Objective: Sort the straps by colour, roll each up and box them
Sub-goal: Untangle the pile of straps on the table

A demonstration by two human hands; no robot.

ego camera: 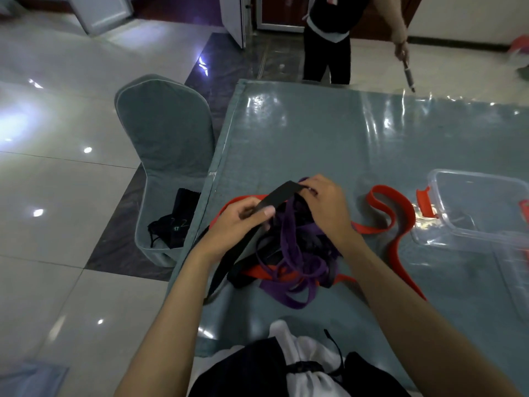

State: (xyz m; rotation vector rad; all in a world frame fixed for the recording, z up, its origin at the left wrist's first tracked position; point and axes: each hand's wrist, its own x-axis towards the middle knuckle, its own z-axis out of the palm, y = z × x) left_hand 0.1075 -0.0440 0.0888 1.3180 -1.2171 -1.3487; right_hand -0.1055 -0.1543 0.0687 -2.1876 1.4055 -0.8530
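Both grips are pinching the black strap [279, 196], left hand [240, 222] low, right hand [323, 204] at its end, seemingly freeing it from the tangle [289, 253] on the counter [315, 138]. Next: pulling clear, rolling, boxing in the tub [472, 213].

Straps [289, 253]: matt woven webbing in black, purple and red. Box [486, 213]: clear glossy plastic with red plastic clips. Table [329, 144]: grey-green cloth under glossy transparent film; chair [166, 133]: matt fabric cover.
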